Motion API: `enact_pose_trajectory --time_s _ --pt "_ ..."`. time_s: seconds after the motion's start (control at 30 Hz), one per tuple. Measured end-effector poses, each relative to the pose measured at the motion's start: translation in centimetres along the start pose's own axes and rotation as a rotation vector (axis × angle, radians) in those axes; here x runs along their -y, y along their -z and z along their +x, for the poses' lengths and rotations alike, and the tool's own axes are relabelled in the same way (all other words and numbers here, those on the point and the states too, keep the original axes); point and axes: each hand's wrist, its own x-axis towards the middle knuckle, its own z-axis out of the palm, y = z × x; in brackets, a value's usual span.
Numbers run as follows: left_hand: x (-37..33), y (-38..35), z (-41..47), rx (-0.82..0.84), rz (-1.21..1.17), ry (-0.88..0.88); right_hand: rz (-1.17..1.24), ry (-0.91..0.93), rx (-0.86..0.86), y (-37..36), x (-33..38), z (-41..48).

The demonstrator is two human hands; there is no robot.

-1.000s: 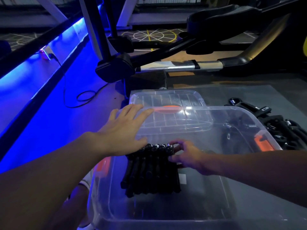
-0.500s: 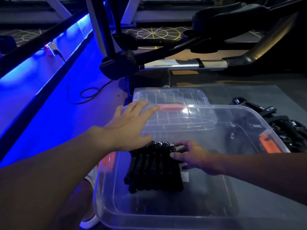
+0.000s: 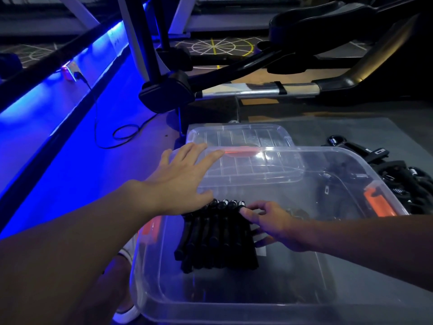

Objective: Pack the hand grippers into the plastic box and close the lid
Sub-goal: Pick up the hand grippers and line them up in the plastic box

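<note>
The left hand (image 3: 185,181) is held flat with the fingers straight and spread. It is laid over the far left corner of the plastic box (image 3: 234,308), with the thumb at the tops of a row of hand grippers (image 3: 218,238); nothing is gripped by it. The right hand (image 3: 269,221) is placed against the right end of the same row with lightly bent fingers, and it cannot be told whether the last gripper is pinched or only pushed. The row is kept on the box floor, near the left wall, with the handles packed side by side. More grippers are left in a pile (image 3: 412,184) outside, just beside the right wall. The lid (image 3: 246,137) is laid flat behind the box. The packing is judged to be only partly done. If the row is released too quickly, it could fall apart and take up room needed for the pile. If the row is pushed too hard, the light box could be moved towards the edge.
</note>
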Motion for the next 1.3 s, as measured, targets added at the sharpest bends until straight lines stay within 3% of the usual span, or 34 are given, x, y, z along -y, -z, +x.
enact_pose_trajectory --time_s 0.73,1.07,1.3 --pt "-0.2 0.0 0.2 0.02 0.019 0.003 -0.049 0.012 0.018 -0.2 0.2 -0.3" --pt "-1.6 1.4 1.0 0.085 -0.021 0.061 -0.287 -0.025 -0.019 0.6 0.9 -0.8" --pt "-5.3 3.4 3.0 -0.072 -0.099 0.008 -0.244 0.137 -0.119 4.4 4.0 -4.1"
